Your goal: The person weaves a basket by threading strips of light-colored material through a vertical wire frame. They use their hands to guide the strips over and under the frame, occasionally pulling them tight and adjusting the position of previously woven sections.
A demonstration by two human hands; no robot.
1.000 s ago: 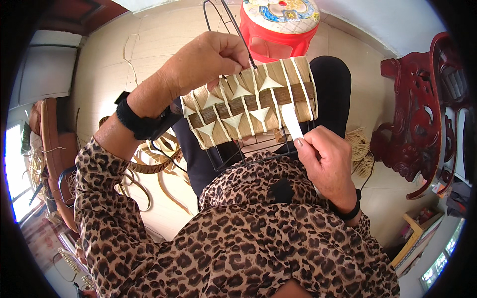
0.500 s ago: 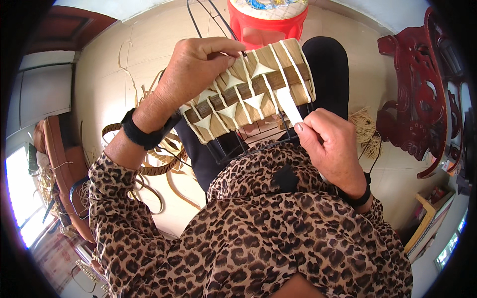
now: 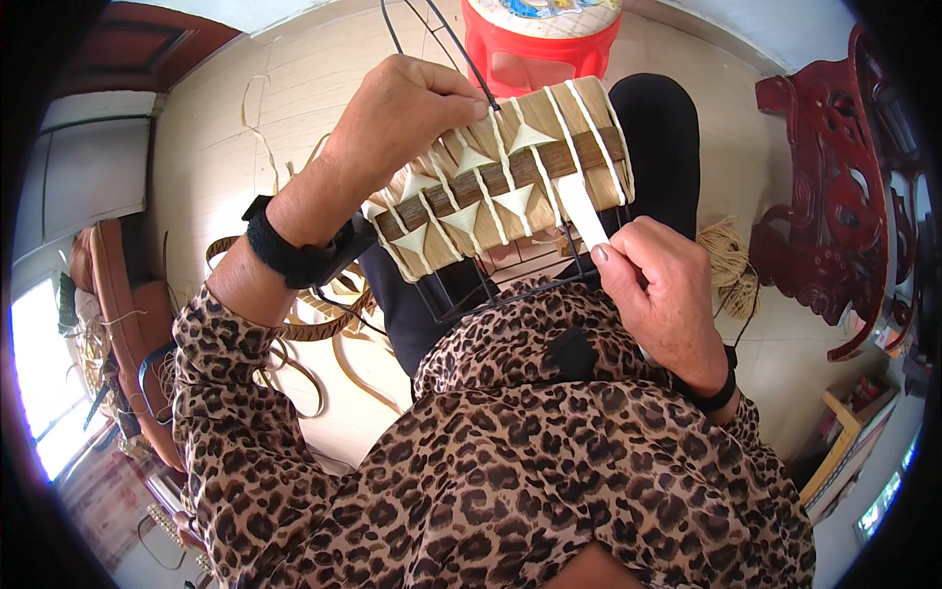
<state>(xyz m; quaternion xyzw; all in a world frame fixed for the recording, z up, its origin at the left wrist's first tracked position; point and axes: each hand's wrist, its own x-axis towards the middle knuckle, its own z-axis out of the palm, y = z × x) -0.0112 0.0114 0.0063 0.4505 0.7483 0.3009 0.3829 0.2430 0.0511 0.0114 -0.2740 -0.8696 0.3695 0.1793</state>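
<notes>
Across my lap lies a wire-frame basket (image 3: 442,257), tilted, its side covered in pale tan strips. Cream twisted cords cross it, a dark brown band (image 3: 505,178) runs along its length, and cream triangular folds sit on either side of that band. My left hand (image 3: 407,113) is closed at the far edge, beside the black wire handle (image 3: 459,44); whatever its fingertips pinch is hidden. At the near right side, my right hand (image 3: 659,290) pinches a flat white strip (image 3: 583,211) between thumb and bent forefinger. The strip's other end meets the brown band.
A red stool (image 3: 538,59) with a patterned top stands beyond the basket. Loose strips (image 3: 339,319) lie on the floor at left, and a bundle of pale strands (image 3: 724,257) is at right. Carved dark red wooden furniture (image 3: 810,206) stands at far right.
The whole view has shifted slightly. My left thumb has slid a little to the right along the basket's far edge. My right hand keeps its pinch on the white strip.
</notes>
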